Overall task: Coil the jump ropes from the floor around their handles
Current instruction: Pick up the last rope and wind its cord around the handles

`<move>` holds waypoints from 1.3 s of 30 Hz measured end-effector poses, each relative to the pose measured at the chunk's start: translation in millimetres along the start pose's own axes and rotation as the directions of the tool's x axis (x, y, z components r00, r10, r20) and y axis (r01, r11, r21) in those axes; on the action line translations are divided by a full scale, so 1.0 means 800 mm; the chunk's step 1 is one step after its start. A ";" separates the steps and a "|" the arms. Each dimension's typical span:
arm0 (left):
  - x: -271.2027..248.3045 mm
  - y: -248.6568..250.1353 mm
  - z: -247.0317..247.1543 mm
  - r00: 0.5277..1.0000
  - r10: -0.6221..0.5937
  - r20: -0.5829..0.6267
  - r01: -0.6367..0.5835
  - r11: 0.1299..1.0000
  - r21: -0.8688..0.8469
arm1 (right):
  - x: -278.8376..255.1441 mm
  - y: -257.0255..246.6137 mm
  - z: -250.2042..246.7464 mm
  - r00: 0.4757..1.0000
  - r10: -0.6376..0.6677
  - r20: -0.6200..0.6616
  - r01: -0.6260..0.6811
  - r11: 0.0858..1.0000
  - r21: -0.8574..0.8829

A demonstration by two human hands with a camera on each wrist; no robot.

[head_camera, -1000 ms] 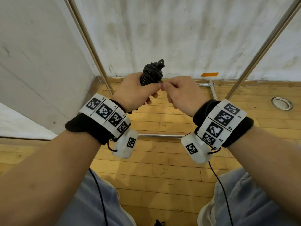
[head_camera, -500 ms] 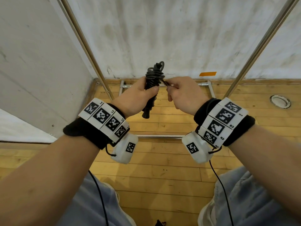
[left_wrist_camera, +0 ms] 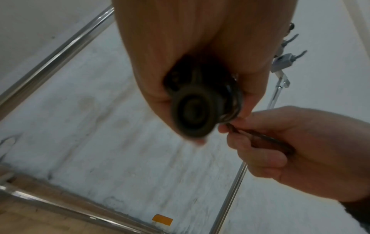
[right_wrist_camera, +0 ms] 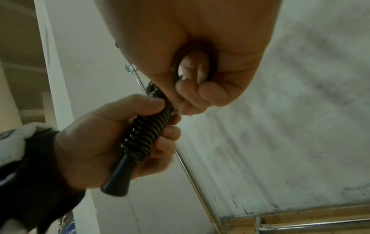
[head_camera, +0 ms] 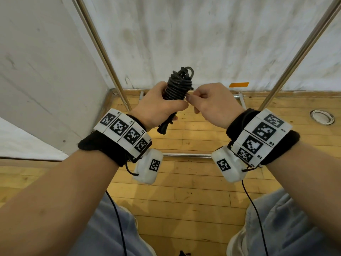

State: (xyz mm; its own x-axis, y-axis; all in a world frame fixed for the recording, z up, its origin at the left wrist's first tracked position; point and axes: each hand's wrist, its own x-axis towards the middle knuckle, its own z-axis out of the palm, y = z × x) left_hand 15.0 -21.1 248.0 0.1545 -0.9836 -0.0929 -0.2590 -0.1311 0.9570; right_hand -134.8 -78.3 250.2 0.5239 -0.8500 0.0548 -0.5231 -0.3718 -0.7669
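Both forearms reaching forward, wrists level. Left hand point(head_camera: 158, 106) is wrapping its fingers and thumb around the rope bundle point(head_camera: 178, 85); right hand point(head_camera: 212, 104) is pinching the rope end beside it.

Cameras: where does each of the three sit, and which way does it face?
Head: on the head, looking down at both forearms, left hand gripping the black coiled jump rope, wooden floor.
Left wrist: under the left palm, facing the rope handle's end, right hand.
Right wrist: under the right palm, facing the left hand.
Shared: all show the rope and white wall.
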 end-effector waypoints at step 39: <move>0.006 0.005 0.010 0.990 0.074 -0.123 -0.061 0.993 0.105 | 0.005 -0.003 0.018 0.985 0.163 -0.060 -0.125 0.904 0.409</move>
State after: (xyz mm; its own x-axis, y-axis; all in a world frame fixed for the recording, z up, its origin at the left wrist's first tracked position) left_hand 7.4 -26.9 249.3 0.2505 -0.9680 0.0128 -0.3667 -0.0826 0.9267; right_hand -122.0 -75.4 242.8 0.3907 -0.9199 -0.0328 -0.2632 -0.0775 -0.9616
